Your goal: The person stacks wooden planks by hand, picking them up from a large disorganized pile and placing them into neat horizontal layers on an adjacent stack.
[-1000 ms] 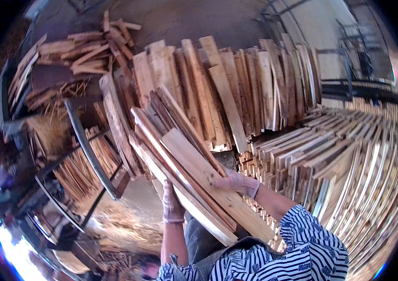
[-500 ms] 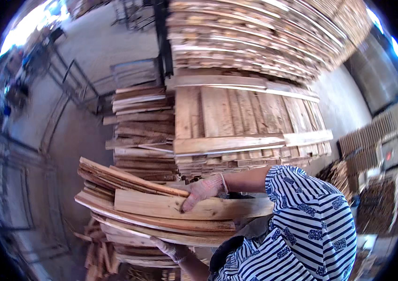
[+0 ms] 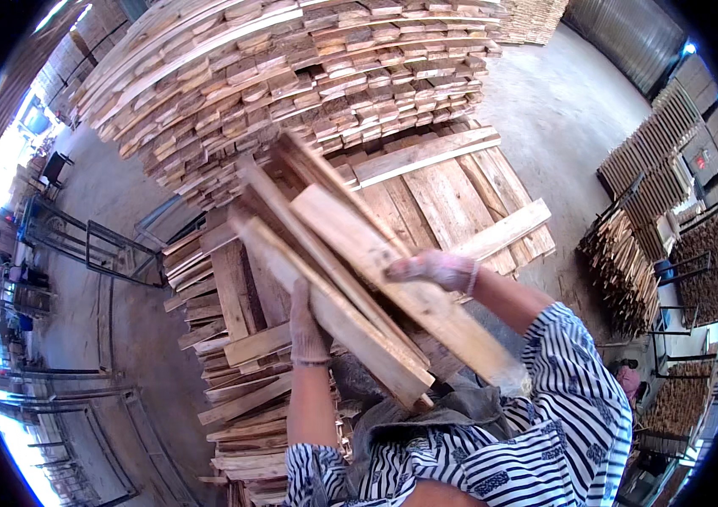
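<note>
I carry a bundle of several rough wooden boards (image 3: 350, 245) in front of my body, slanting from far left to near right. My left hand (image 3: 309, 328), in a pale glove, is closed round the outer edge on the left. On the opposite side my right hand (image 3: 436, 270), also gloved, grips a wide pale board, its thumb lying over the face. The far ends of the bundle are blurred and hang over a low board stack (image 3: 426, 194) with crosspieces laid on top. The undersides of the boards are hidden.
A tall stack of boards (image 3: 291, 93) rises at the far side. More loosely piled boards (image 3: 249, 406) lie below my left arm. Metal frames (image 3: 122, 253) stand on the floor (image 3: 545, 101) at left. Upright bundles of sticks (image 3: 625, 270) stand at right.
The bundle has swung from lying crosswise to slanting away from me and is lifted. My left hand has moved up along its left side. The view has turned left.
</note>
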